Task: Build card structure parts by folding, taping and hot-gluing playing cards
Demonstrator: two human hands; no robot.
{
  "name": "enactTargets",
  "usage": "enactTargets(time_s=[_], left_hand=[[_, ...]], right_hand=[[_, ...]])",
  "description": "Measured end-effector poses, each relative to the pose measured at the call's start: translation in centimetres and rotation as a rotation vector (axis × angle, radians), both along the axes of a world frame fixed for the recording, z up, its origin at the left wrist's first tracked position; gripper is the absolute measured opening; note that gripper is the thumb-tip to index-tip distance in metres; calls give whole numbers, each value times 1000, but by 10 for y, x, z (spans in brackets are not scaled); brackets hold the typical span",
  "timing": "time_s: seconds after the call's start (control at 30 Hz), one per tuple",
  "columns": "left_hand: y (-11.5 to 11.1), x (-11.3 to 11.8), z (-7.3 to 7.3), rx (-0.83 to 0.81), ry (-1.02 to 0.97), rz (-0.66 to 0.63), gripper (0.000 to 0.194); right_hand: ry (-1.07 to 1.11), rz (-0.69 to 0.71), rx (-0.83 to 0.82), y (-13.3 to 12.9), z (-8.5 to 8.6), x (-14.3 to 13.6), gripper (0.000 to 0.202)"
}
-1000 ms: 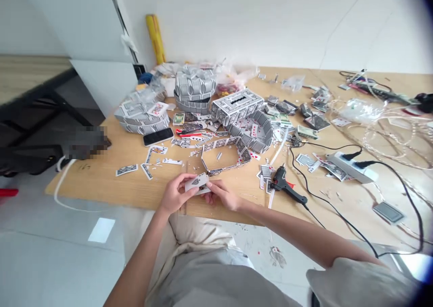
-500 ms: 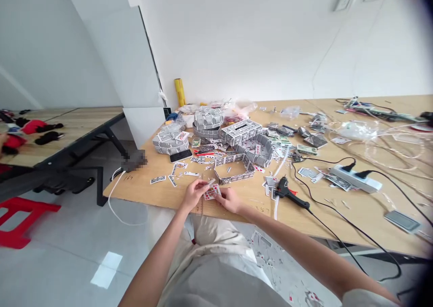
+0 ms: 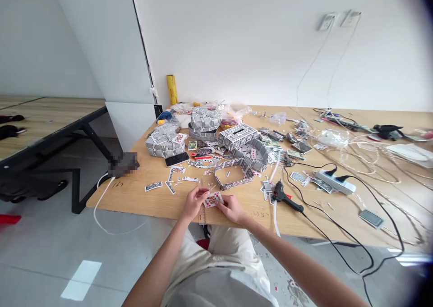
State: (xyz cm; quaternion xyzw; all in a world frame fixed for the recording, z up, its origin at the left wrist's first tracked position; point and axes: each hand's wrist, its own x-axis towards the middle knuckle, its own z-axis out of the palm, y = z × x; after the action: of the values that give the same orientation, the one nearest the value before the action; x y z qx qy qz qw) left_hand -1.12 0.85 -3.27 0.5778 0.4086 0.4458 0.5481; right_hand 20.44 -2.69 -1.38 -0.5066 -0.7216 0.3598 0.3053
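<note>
A playing card (image 3: pixel 213 199) with a red-patterned face is held between both hands near the table's front edge. My left hand (image 3: pixel 195 201) pinches its left side, with a thin white strip by the fingertips. My right hand (image 3: pixel 232 208) grips its right side, thumb on the face. Just beyond the hands stands an open ring of folded cards (image 3: pixel 234 174) with a small white piece inside. Cut card pieces (image 3: pixel 170 187) lie to the left. A black glue gun (image 3: pixel 287 198) rests on the right.
Card-built boxes (image 3: pixel 237 135), a round card stack (image 3: pixel 204 122) and a black phone (image 3: pixel 177 160) stand or lie farther back. A white power strip (image 3: pixel 336 182) with black cables is on the right of the table (image 3: pixel 135 198).
The view has turned right. The card between my hands now lies flatter and lower, and my left fingers have come down toward its left edge.
</note>
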Motion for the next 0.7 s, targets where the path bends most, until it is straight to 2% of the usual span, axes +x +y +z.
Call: enactTargets(time_s=[0.3,0.7], left_hand=[[-5,1,18,-109,-43,-18,54],[-5,2,28,-174,46,-40,53]], right_hand=[[44,-137,-72,-4,1,-9,31],[150,-84,-184,-2,-1,0,23]])
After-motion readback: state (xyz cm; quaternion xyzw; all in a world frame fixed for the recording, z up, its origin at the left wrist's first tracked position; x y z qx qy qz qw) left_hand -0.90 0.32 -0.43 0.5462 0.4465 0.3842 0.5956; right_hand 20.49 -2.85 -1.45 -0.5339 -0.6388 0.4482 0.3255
